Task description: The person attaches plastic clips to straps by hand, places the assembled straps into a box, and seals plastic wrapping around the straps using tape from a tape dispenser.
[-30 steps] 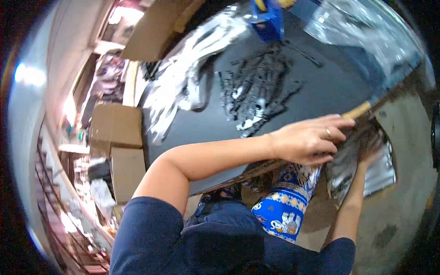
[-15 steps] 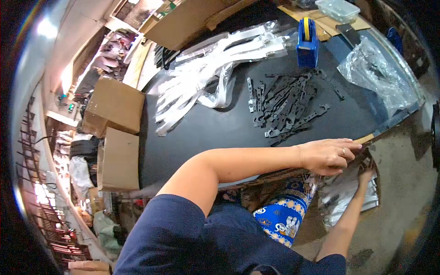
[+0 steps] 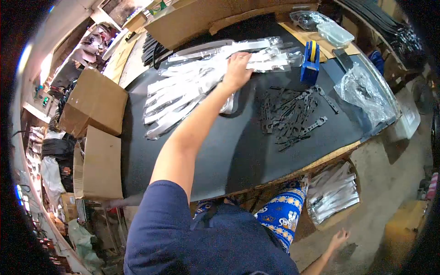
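Note:
My left hand (image 3: 238,71) rests on a pile of white strips in clear plastic sleeves (image 3: 188,91) on the dark table; its fingers are bent over the pile, and what lies under them is hidden. Low at the right, my right hand (image 3: 339,239) hangs in the air beside the table, fingers apart and holding nothing. Above it, a box of similar wrapped strips (image 3: 332,192) stands near the floor, next to my leg. Small black parts (image 3: 293,112) lie in a loose heap on the table, right of my left hand.
A blue tape dispenser (image 3: 310,66) stands behind the black parts. Crumpled clear plastic (image 3: 366,96) lies at the table's right edge, with a clear container (image 3: 336,34) farther back. Cardboard boxes (image 3: 98,103) line the left side. A large cardboard flap (image 3: 183,25) rises at the back.
My left hand has moved from the table's front right edge to the white strips at the back. My right hand has left the box of wrapped strips and moved down toward me.

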`<state>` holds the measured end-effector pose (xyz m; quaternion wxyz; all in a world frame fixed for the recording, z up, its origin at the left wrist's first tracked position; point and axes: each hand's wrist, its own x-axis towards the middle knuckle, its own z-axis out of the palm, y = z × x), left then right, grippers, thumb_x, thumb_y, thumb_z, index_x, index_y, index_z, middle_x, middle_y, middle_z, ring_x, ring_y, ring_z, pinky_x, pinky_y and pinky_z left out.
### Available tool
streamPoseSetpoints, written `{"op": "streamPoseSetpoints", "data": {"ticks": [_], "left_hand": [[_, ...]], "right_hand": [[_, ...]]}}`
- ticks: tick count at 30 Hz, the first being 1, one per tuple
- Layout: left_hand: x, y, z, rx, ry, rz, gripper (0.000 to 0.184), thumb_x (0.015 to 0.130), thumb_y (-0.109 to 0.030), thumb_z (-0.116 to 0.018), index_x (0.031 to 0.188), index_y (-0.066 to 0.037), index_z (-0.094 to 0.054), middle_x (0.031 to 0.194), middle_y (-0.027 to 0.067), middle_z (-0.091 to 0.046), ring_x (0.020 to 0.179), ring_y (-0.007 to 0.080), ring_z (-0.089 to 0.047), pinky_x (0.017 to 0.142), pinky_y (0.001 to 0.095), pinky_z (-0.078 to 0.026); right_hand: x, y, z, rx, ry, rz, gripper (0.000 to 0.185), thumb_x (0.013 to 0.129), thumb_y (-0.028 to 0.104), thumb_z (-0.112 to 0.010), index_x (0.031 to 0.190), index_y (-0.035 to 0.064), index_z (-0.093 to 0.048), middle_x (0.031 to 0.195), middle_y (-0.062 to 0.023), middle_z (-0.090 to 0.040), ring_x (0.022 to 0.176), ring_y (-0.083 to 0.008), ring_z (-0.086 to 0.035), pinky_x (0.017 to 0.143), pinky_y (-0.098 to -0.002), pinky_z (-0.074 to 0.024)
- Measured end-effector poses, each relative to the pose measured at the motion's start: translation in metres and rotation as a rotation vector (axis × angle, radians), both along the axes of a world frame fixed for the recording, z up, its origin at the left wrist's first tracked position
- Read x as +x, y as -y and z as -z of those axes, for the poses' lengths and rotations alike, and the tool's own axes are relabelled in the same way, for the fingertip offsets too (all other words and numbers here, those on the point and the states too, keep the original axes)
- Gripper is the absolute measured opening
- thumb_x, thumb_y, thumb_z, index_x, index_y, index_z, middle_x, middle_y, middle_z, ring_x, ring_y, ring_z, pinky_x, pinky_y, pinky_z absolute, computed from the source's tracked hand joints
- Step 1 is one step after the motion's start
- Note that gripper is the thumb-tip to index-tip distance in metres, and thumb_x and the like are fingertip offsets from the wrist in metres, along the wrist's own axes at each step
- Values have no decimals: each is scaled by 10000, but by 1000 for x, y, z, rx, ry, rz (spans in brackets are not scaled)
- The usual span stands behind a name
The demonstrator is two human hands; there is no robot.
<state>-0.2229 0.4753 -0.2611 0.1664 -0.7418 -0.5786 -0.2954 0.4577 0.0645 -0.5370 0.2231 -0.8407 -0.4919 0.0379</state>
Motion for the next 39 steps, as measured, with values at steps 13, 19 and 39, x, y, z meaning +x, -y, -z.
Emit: {"op": "streamPoseSetpoints", "data": {"ticks": [13, 19, 39], "left_hand": [[-7, -46, 35, -174, -309, -249, 605, 718, -142, -668, 1286, -53, -482, 1219, 132, -482, 1123, 291, -483, 896, 464, -432], [3, -38, 22, -269, -329, -278, 539, 730, -88, -626, 1255, -62, -509, 1191, 145, -494, 1143, 310, -473, 911, 470, -422], [-23, -65, 12, -235, -135, -113, 291, 718, -215, -701, 939, -75, -573, 1062, 148, -575, 1067, 348, -539, 866, 489, -460]], "right_hand": [[-132, -122, -189, 213, -168, -306, 289, 821, -71, -565, 1095, 3, -622, 1456, -166, -353, 1318, -339, -380, 1059, -422, -353], [-148, -126, -203, 224, -71, -365, 249, 841, -57, -568, 1078, -5, -626, 1458, -164, -356, 1336, -336, -368, 1053, -398, -360], [-166, -124, -243, 205, -161, -355, 267, 837, -99, -522, 1057, 0, -638, 1446, -173, -377, 1305, -330, -418, 1007, -385, -405]]}}
